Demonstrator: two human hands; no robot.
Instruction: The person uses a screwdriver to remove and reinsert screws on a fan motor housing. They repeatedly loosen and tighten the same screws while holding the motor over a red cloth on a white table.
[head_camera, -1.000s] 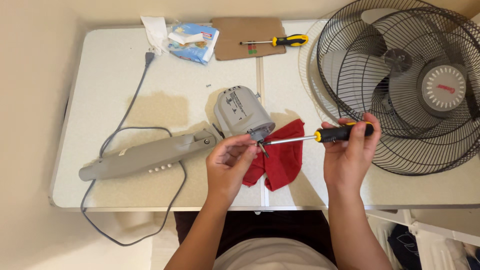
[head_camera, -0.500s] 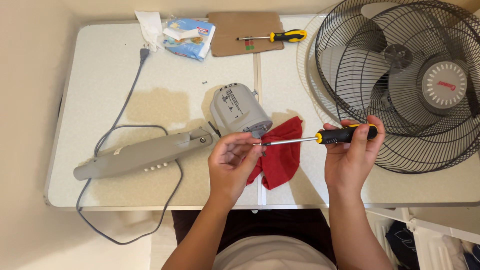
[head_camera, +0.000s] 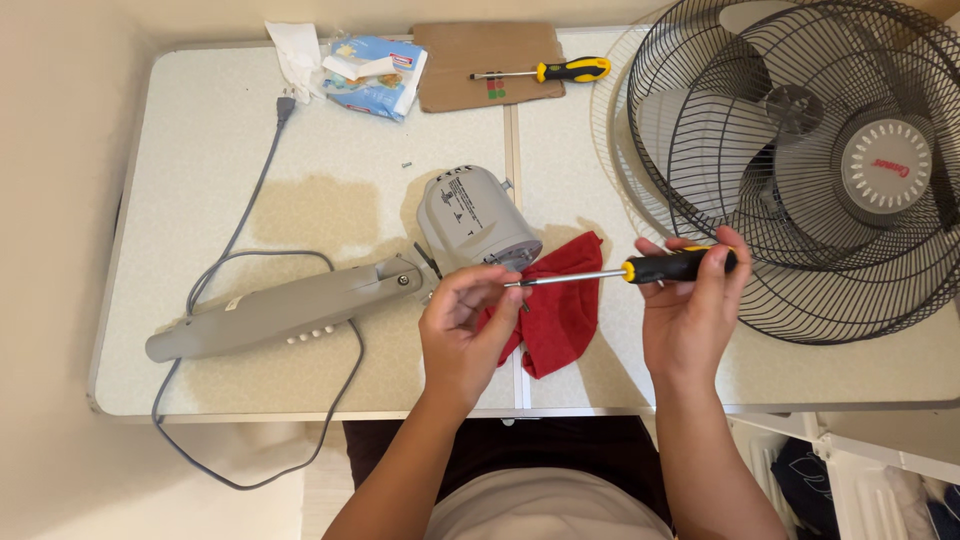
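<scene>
- Here, the right hand (head_camera: 690, 315) is gripping the black-and-yellow handle of a long screwdriver (head_camera: 640, 270), holding it level above the white bench (head_camera: 200, 150).
- The left hand (head_camera: 462, 325) is pinching the screwdriver's metal tip between its fingertips.
- Beneath the shaft, a crumpled red cloth (head_camera: 555, 315) is lying beside a grey plastic fan motor housing (head_camera: 475, 220).
- A black wire fan cage (head_camera: 800, 150) is resting at the right.

Open tabletop (head_camera: 330, 140) lies left of the hands; motor (head_camera: 478, 218), cloth (head_camera: 560, 310) and fan cage (head_camera: 800, 160) crowd the right.
</scene>
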